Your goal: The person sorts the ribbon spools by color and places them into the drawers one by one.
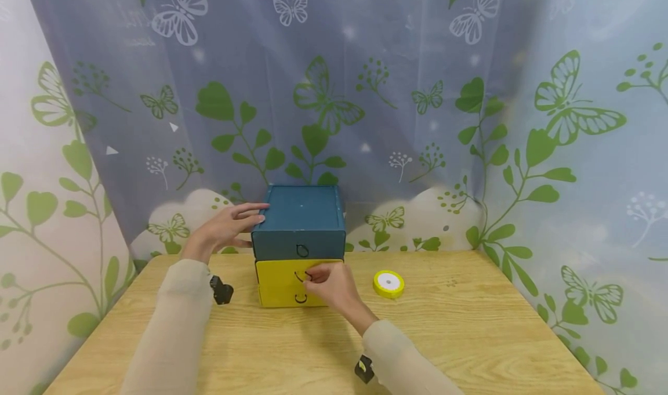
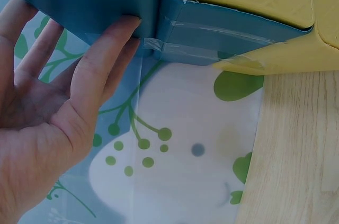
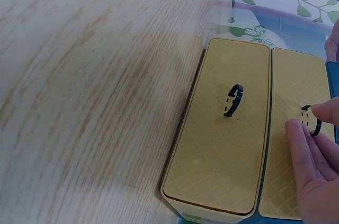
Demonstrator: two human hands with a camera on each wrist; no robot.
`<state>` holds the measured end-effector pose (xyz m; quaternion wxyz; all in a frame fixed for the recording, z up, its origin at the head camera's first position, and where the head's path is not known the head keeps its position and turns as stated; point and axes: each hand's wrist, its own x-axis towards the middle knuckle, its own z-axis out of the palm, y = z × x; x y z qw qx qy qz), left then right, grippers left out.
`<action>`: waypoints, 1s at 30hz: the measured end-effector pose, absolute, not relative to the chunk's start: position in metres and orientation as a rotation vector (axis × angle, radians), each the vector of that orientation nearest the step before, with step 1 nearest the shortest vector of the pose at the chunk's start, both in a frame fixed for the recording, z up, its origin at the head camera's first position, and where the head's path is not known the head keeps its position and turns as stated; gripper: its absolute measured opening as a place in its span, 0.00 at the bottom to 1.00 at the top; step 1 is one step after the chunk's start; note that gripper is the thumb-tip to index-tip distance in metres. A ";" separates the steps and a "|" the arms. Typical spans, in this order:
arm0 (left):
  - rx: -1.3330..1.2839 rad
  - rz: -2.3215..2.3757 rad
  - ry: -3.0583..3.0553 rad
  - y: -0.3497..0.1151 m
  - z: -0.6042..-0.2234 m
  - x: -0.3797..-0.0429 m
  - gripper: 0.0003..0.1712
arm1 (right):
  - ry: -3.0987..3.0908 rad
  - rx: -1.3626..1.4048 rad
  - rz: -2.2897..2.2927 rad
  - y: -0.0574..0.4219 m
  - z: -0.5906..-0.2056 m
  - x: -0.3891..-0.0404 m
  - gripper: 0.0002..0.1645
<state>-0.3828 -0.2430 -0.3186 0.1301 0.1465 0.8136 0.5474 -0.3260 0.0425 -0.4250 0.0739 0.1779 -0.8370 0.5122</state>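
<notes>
A small stacked drawer unit (image 1: 302, 206) stands on the table, with a blue top drawer (image 1: 273, 245) and two yellow drawers below. My left hand (image 1: 225, 228) rests against the unit's upper left side, its fingers fairly straight; in the left wrist view the thumb lies along the blue side wall (image 2: 95, 9). With thumb and fingers, my right hand (image 1: 336, 287) pinches the black handle (image 3: 318, 127) of the middle yellow drawer (image 3: 283, 181). The bottom yellow drawer (image 3: 222, 155) has a curved black handle (image 3: 237, 101) that nothing touches.
A yellow-rimmed roll with a white centre (image 1: 388, 282) lies on the wooden table (image 1: 469, 325), right of the unit. Behind stands a curtain (image 1: 391, 122) printed with leaves and butterflies. Clear tape (image 2: 212, 32) runs along the unit's side.
</notes>
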 end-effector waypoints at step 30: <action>0.421 1.575 2.379 -0.243 -0.318 -0.382 0.36 | -2.602 0.549 1.452 0.048 -0.441 -0.322 0.10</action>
